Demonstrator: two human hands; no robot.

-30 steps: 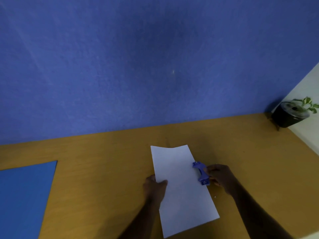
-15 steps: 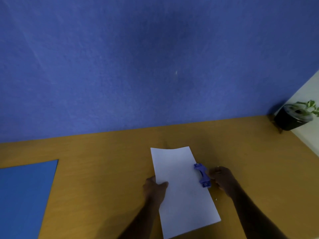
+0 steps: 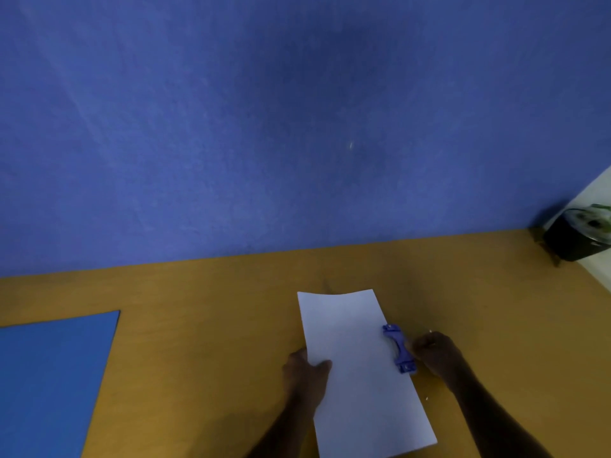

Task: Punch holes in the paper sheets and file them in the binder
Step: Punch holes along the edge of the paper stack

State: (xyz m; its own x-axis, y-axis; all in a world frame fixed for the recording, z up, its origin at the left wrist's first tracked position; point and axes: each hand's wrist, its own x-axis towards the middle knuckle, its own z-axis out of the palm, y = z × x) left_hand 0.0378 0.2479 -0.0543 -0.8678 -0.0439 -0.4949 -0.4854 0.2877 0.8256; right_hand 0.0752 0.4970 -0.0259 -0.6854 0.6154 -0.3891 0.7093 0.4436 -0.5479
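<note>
Paper sheet (image 3: 360,368): white, flat on the wooden table (image 3: 205,325), far edge slightly curled.
Hole punch (image 3: 398,348): blue, on the sheet's right edge.
Left hand (image 3: 307,370): at the sheet's left edge, thumb over it, pinching the paper.
Right hand (image 3: 434,353): fingers curled, closed against the punch's outer side.
Binder (image 3: 49,381): blue, well left of the sheet.
Potted plant (image 3: 582,234): far right of the sheet.
</note>
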